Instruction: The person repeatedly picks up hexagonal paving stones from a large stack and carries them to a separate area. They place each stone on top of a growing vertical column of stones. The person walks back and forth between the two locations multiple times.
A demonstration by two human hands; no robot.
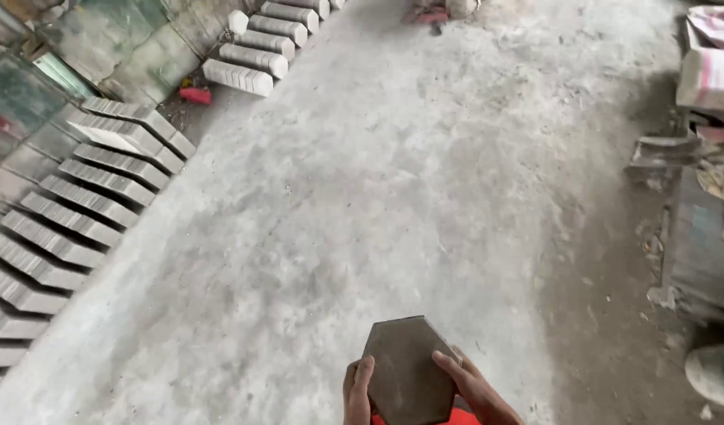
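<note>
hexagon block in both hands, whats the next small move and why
Probably carry it left toward the rows of blocks along the wall. The hexagon block is gripped at both edges by the left hand and right hand, over bare concrete floor.

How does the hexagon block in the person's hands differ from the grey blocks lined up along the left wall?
The hexagon block is a single piece held off the floor between the left hand and right hand; the lined-up blocks stand in packed rows on the concrete floor. It shows its flat six-sided face, while they show only narrow edges. It looks darker and brownish; they look paler grey. Both seem to be cast concrete.
</note>
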